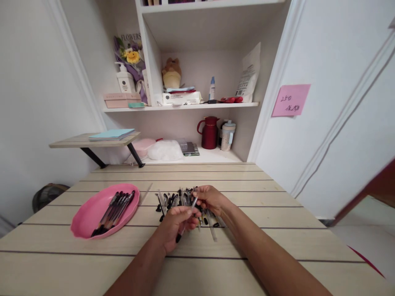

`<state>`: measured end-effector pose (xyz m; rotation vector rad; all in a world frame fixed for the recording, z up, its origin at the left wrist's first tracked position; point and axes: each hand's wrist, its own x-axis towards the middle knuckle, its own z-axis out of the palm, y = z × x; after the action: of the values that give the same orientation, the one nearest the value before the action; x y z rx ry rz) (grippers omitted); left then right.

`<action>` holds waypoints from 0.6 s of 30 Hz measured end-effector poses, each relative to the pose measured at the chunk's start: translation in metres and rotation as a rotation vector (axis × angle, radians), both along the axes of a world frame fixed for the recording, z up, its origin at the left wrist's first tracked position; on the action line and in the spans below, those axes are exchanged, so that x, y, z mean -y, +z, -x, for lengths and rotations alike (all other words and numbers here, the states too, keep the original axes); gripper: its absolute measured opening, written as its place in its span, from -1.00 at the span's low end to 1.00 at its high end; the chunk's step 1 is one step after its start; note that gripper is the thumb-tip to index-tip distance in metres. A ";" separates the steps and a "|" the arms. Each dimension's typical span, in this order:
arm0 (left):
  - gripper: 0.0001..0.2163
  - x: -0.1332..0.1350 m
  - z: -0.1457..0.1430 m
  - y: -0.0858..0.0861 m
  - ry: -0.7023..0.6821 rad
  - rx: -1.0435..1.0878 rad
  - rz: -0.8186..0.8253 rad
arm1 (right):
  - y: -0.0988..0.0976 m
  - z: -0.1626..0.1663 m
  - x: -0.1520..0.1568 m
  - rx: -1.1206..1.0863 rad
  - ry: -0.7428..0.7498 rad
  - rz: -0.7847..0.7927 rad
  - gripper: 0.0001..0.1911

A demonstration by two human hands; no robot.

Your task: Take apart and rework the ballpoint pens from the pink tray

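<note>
My left hand [179,224] is closed round a pen [194,203] with a clear barrel; its black end pokes out below the fingers, toward me. At the pen's far end, the fingers of my right hand [210,198] pinch together on it. The pen is held at a slant above the table. Beneath and behind both hands lies a loose pile of pen parts [166,200], with clear tubes, black caps and thin refills mixed together. My hands hide part of this pile. Left of them, a pink tray [83,211] with a wavy rim holds several black-ended pens [115,209] lying side by side.
The slatted wooden table [123,259] reaches back to a white shelf unit [185,107]. A small raised shelf [74,141] on black legs stands at the back left. On the lower shelf are a dark red jug [210,133], a pale cup [227,135] and a white plastic bag [166,150].
</note>
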<state>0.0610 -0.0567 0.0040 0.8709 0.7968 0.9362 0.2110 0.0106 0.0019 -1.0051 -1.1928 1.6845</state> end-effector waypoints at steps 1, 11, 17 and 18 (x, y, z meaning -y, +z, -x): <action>-0.78 -0.001 0.000 0.000 0.004 0.008 0.008 | -0.001 0.000 0.000 0.026 0.003 0.001 -0.80; -0.83 -0.004 -0.001 -0.001 0.106 0.065 0.079 | 0.004 0.001 0.003 0.058 0.002 0.020 -0.81; -0.82 -0.004 -0.001 0.001 0.112 0.063 0.079 | 0.003 0.001 0.002 0.044 -0.037 -0.001 -0.83; -0.82 -0.004 -0.001 0.001 0.113 0.059 0.076 | 0.003 0.000 0.001 0.038 -0.038 -0.002 -0.85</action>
<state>0.0616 -0.0529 0.0046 0.7348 0.8318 1.0199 0.2107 0.0093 0.0046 -1.0562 -1.1923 1.6408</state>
